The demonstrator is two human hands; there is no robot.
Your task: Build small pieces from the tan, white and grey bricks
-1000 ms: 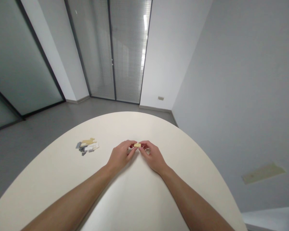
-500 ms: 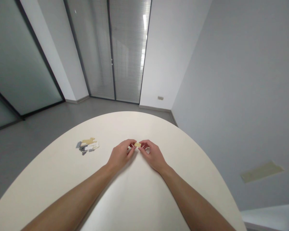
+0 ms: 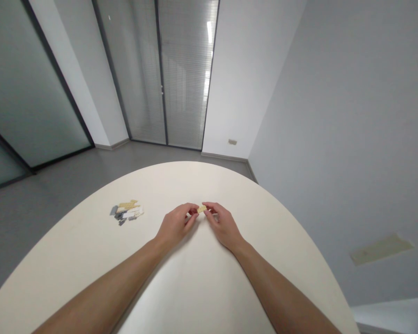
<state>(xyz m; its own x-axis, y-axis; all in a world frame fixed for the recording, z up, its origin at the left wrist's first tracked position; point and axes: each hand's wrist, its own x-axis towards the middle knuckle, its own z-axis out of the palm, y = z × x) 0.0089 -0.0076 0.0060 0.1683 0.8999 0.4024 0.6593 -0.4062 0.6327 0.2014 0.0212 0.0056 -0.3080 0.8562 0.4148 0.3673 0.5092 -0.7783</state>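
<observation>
A small tan building-block piece (image 3: 201, 209) is pinched between the fingertips of both my hands, just above the round cream table (image 3: 195, 287). My left hand (image 3: 176, 223) grips its left end with curled fingers. My right hand (image 3: 222, 225) grips its right end, thumb and forefinger closed on it. Both forearms reach in from the near edge of the table.
A small heap of loose tan, grey and white block pieces (image 3: 127, 212) lies on the table to the left of my hands. Beyond the table's far edge are grey floor, glass partitions and a white wall close on the right.
The tan piece has tilted slightly between my fingers and my hands have drawn a little closer together; the heap of pieces has not moved.
</observation>
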